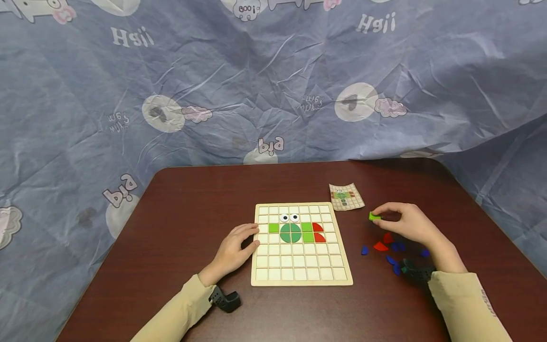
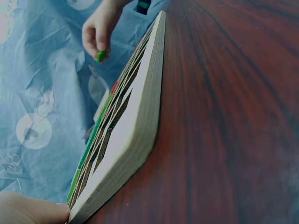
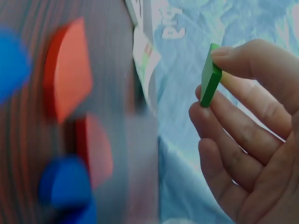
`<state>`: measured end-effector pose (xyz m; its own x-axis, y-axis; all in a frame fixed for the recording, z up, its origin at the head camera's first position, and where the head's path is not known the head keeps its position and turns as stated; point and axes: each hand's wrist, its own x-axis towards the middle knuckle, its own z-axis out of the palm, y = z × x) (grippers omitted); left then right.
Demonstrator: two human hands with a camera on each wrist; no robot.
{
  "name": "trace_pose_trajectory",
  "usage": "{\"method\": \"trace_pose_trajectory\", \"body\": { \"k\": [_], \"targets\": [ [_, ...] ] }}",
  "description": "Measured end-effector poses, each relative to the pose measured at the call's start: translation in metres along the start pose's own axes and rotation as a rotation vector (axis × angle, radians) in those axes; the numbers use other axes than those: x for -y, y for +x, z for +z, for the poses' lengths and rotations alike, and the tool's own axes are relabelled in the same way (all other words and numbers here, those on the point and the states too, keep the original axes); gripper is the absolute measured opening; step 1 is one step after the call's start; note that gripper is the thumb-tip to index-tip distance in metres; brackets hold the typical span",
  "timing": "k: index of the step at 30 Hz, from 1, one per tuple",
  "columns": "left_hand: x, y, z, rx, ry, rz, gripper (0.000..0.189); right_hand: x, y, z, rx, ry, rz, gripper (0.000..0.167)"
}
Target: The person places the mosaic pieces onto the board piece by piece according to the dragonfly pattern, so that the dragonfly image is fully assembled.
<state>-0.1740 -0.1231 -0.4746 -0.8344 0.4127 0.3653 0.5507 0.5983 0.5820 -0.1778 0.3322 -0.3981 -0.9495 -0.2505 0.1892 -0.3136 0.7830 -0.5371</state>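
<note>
Between thumb and fingers, my right hand [image 1: 412, 223] pinches a light green square tile [image 1: 374, 216], held up off the table to the right of the board. The right wrist view shows this tile [image 3: 211, 77] tilted on edge. My left hand [image 1: 232, 247] rests against the left edge of a pale wooden grid board [image 1: 299, 276], fingertips and thumb touching its rim. On the board lie two round eye pieces [image 1: 289, 217], a dark green circle [image 1: 290, 232] of quarter pieces, three light green squares [image 1: 307, 232] and two red quarter pieces [image 1: 318, 227].
Loose red pieces [image 1: 381, 246] and several blue pieces [image 1: 364, 250] lie on the dark wooden table [image 1: 205, 190], near and below my right hand. A printed pattern card [image 1: 346, 197] lies behind the board's right corner. A patterned cloth [image 1: 256, 95] hangs behind the table.
</note>
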Motion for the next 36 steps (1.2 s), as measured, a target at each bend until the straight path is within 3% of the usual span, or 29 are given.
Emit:
{"method": "trace_pose_trajectory", "body": {
  "k": [6, 13, 18, 26, 36],
  "targets": [
    [0.0, 0.0, -0.001, 0.006, -0.016, -0.003, 0.037, 0.023, 0.013, 0.014, 0.034, 0.029, -0.058, 0.021],
    [-0.001, 0.0, -0.001, 0.004, -0.012, 0.001, 0.037, 0.053, 0.03, 0.033, 0.082, 0.056, -0.199, 0.016],
    [-0.001, 0.0, -0.001, 0.003, -0.016, 0.002, 0.036, 0.074, 0.041, 0.047, 0.143, 0.12, -0.268, 0.015],
    [0.0, 0.0, -0.001, 0.0, -0.005, 0.008, 0.037, 0.107, 0.058, 0.076, 0.219, 0.134, -0.381, 0.013],
    [0.0, 0.0, -0.001, 0.006, -0.006, 0.003, 0.037, 0.141, 0.07, 0.104, 0.309, 0.148, -0.38, 0.01]
  ]
}}
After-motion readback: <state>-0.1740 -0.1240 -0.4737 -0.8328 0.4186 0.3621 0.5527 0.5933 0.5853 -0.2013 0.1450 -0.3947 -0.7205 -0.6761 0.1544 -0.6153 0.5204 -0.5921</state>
